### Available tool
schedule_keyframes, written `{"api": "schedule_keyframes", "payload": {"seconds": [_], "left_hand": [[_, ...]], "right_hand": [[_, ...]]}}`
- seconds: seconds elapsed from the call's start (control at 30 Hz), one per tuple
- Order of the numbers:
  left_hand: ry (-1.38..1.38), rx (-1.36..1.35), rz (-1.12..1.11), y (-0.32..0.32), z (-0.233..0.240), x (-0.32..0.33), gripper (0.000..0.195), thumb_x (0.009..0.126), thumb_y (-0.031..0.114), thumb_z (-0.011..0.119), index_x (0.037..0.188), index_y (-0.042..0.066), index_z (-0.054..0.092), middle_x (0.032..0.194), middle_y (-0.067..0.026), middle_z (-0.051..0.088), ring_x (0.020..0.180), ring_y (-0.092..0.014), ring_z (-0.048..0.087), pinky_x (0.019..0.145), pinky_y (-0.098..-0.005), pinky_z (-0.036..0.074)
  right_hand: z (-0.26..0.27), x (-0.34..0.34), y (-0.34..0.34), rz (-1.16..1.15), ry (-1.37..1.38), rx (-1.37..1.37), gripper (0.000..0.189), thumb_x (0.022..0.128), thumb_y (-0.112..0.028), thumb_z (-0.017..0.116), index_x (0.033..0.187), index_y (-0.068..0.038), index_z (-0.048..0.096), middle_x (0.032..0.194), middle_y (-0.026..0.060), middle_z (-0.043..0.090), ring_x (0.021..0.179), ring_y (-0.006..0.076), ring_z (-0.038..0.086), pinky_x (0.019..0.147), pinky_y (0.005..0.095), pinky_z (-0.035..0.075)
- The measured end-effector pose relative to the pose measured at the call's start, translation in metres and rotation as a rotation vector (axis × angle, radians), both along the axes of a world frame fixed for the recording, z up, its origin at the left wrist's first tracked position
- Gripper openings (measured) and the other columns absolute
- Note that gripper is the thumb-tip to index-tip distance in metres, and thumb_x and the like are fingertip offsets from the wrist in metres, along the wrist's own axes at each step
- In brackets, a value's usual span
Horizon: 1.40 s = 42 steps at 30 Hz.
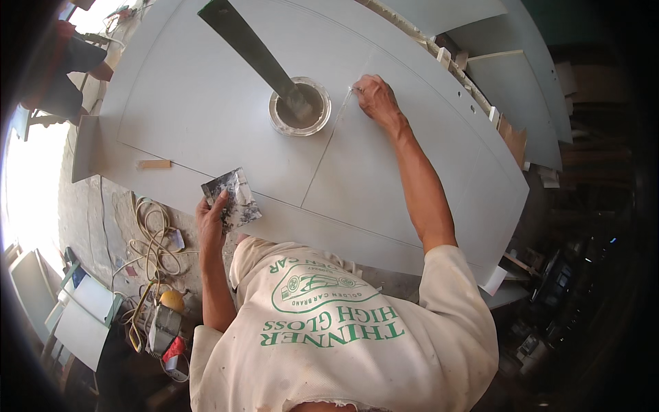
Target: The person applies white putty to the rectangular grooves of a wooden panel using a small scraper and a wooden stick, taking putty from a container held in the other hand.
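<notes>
My left hand [210, 216] holds a square, thin plate [234, 198] smeared with dark and white paste, its thumb lying on top. It is at the near edge of a large pale grey panel [206, 103] with grooved lines. My right hand [376, 98] is bent down with pinched fingers at the far part of a cross groove [329, 136]. Whitish paste lies along that groove by the fingertips; anything between them is hidden. Left of this hand stands a round open can [274, 123] of grey paste, with a dark green flat stick [247, 46] leaning in it.
A small wood strip [155, 164] lies on the panel. Coiled cable [154, 232] and a motor-like machine [165, 327] are on the floor at left. More panels [509, 92] stand beyond the right edge. Another person's limbs [98, 67] show at upper left.
</notes>
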<state>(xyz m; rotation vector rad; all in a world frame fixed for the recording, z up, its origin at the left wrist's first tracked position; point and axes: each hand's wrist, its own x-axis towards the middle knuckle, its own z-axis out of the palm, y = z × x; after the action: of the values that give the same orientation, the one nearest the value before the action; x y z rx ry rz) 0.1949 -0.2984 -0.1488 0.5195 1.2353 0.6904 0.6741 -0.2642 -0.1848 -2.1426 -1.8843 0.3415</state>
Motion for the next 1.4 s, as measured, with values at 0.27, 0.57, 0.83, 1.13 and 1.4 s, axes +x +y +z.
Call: {"api": "schedule_keyframes", "payload": {"seconds": [0.27, 0.57, 0.83, 1.13, 1.4], "left_hand": [[-0.09, 0.069, -0.134, 0.013, -0.001, 0.028, 0.019, 0.097, 0.016, 0.073, 0.107, 0.0, 0.07, 0.091, -0.0048, 0.074, 0.072, -0.011, 0.069, 0.065, -0.0277, 0.059], [-0.222, 0.043, -0.207, 0.006, 0.011, 0.041, 0.019, 0.098, 0.012, 0.071, 0.109, -0.002, 0.067, 0.092, -0.0088, 0.074, 0.071, -0.014, 0.073, 0.064, -0.0298, 0.064], [-0.437, -0.177, -0.296, 0.0, 0.036, 0.054, 0.021, 0.099, 0.014, 0.068, 0.111, -0.003, 0.065, 0.093, -0.0112, 0.075, 0.071, -0.017, 0.075, 0.064, -0.0304, 0.066], [-0.567, -0.201, -0.266, -0.009, 0.046, 0.065, 0.021, 0.1, 0.015, 0.067, 0.114, -0.001, 0.066, 0.095, -0.0107, 0.076, 0.075, -0.017, 0.076, 0.066, -0.0304, 0.065], [-0.547, -0.138, -0.195, -0.02, 0.029, 0.067, 0.022, 0.101, 0.015, 0.065, 0.116, -0.002, 0.065, 0.098, -0.0111, 0.075, 0.078, -0.017, 0.076, 0.069, -0.0308, 0.065]], "right_hand": [[-0.003, -0.08, -0.06, 0.122, -0.04, 0.264, 0.008, 0.078, 0.002, 0.065, 0.082, -0.005, 0.064, 0.091, 0.0105, 0.063, 0.082, 0.0294, 0.061, 0.074, 0.0403, 0.055], [0.041, -0.133, -0.109, -0.077, 0.315, 0.122, 0.013, 0.09, -0.009, 0.069, 0.094, 0.001, 0.076, 0.083, 0.0085, 0.073, 0.083, 0.0247, 0.069, 0.072, 0.0375, 0.058], [0.119, -0.193, -0.144, -0.05, 0.81, 0.211, 0.029, 0.101, -0.011, 0.062, 0.126, -0.001, 0.069, 0.116, 0.0118, 0.068, 0.091, 0.0187, 0.067, 0.079, 0.0307, 0.057], [0.109, -0.213, -0.152, 0.226, 0.576, 0.294, 0.047, 0.092, 0.001, 0.069, 0.136, -0.017, 0.069, 0.145, 0.0158, 0.052, 0.122, 0.0336, 0.062, 0.1, 0.0394, 0.057], [0.1, -0.224, -0.171, 0.071, 0.638, 0.177, 0.053, 0.091, 0.004, 0.068, 0.14, -0.017, 0.065, 0.145, 0.0171, 0.051, 0.121, 0.0357, 0.063, 0.1, 0.04, 0.057]]}}
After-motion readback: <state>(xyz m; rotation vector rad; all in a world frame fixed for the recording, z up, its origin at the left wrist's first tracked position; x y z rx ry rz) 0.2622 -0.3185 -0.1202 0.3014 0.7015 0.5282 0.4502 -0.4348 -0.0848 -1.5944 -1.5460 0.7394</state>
